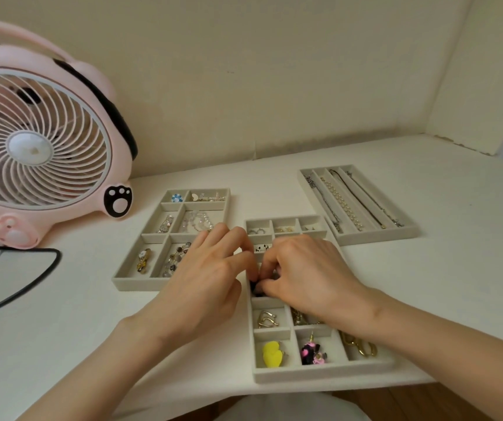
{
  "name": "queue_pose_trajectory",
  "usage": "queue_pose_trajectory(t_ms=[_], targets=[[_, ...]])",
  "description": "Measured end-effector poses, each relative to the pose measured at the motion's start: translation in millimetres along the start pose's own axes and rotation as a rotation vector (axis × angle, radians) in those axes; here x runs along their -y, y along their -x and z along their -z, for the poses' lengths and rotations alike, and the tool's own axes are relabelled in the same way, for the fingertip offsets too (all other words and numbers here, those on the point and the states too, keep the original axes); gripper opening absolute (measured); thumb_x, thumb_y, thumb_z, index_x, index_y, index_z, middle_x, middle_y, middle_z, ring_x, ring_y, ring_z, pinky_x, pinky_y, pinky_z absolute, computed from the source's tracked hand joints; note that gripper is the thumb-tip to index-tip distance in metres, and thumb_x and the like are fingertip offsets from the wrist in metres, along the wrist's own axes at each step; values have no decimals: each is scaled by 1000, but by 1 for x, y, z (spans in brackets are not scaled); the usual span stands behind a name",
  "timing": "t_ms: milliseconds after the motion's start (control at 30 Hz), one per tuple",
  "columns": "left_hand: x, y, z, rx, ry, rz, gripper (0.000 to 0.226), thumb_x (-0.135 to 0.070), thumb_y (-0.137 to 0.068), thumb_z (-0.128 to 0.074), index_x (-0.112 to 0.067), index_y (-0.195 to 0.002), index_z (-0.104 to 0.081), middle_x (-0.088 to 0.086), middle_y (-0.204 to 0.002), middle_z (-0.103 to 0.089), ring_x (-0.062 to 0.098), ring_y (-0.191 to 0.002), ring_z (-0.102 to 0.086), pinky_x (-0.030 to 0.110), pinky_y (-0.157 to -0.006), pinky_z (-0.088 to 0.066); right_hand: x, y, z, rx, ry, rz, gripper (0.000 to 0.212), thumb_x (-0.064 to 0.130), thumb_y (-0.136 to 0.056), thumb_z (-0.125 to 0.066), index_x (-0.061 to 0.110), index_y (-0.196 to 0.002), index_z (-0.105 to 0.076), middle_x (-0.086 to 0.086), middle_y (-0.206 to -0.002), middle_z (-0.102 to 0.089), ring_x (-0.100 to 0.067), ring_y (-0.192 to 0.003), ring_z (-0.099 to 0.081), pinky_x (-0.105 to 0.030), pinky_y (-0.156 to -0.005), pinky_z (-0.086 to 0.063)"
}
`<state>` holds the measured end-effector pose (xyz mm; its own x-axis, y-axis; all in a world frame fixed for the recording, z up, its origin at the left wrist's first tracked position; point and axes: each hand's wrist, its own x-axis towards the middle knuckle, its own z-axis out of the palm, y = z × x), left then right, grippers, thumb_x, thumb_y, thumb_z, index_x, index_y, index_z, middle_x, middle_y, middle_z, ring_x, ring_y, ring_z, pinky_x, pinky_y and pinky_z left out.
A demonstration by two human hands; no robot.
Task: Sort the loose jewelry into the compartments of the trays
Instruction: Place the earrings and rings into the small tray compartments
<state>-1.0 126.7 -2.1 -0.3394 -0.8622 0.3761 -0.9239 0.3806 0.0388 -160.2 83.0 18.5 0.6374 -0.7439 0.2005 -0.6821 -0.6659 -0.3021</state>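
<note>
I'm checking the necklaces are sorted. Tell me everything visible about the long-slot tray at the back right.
The long-slot tray is a pale grey, felt-looking rectangle lying flat and angled on the white table. Its four lengthwise slots each hold one strand laid straight: a silver chain, a pearl strand, a dark cord and a thin chain. Nothing else visibly touches it.
</note>
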Motion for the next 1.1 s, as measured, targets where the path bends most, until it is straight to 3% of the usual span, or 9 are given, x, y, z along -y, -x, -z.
queue_pose_trajectory(t_ms=[167, 300, 433, 533, 700, 900, 1100], targets=[[1, 1, 0, 9, 20, -1, 40, -10, -61, -30, -24, -80, -62, -5, -95, -53, 15, -83, -39, 21, -71, -22, -3, -2, 3, 17, -22, 6, 7, 33, -83, -67, 30, -82, -73, 15, -74, -53, -5, -73, -45, -23, -66, -33], [1, 2, 2, -3, 38, 8, 40, -11, -63, -32, -27, -81, -64, -6, -95, -53, 13, -83, -37, 23, -71, -25, -9, -7, 16, 24, -68, -35, 6, 35, -79, -72, 29, -78, -73, 16, -57, -46, 1, -57, -42, -14, -53, -29], [2, 2, 1, -7, 56, 16, 40, -11, -64, -32, -26, -82, -65, -7, -95, -54, 13, -84, -38, 23, -71, -27, -17, -7, 23, 35, -76, -50, 3, 32, -76, -75, 30, -77, -73, 15, -54, -44, 2, -55, -40, -14, -53, -29], [1, 2, 1, -14, 58, 16, 40, -11, -64, -32, -26, -81, -65, -7, -95, -54, 14, -84, -39, 24, -71, -28, -13, -3, 16, 54, -23, -24, 9, 37, -77, -74, 30, -80, -73, 16, -60, -46, -1, -61, -44, -19, -56, -32], [-1, 1, 2, -24, 56, 12, 41, -11, -63, -31, -24, -80, -65, -6, -93, -54, 14, -82, -38, 24, -69, -27, -4, 1, 7, 40, 99, 22, 10, 36, -84, -64, 28, -88, -70, 10, -93, -64, -13, -93, -58, -25, -69, -35], [0, 3, 4, -37, 64, 18, 42, -9, -63, -31, -24, -81, -65, -6, -94, -55, 14, -83, -38, 21, -71, -24, -1, 3, 2, 1, 98, -11, 14, 29, -85, -59, 21, -80, -68, 4, -91, -67, -18, -91, -60, -31, -76, -47], [0, 4, 5, -42, 65, 19, 42, -8, -62, -31, -25, -81, -65, -6, -93, -55, 15, -82, -41, 21, -70, -23, -2, 3, -1, -15, 4, -77, 21, 26, -82, -59, 27, -63, -52, 10, -79, -61, -15, -86, -59, -26, -68, -38]])
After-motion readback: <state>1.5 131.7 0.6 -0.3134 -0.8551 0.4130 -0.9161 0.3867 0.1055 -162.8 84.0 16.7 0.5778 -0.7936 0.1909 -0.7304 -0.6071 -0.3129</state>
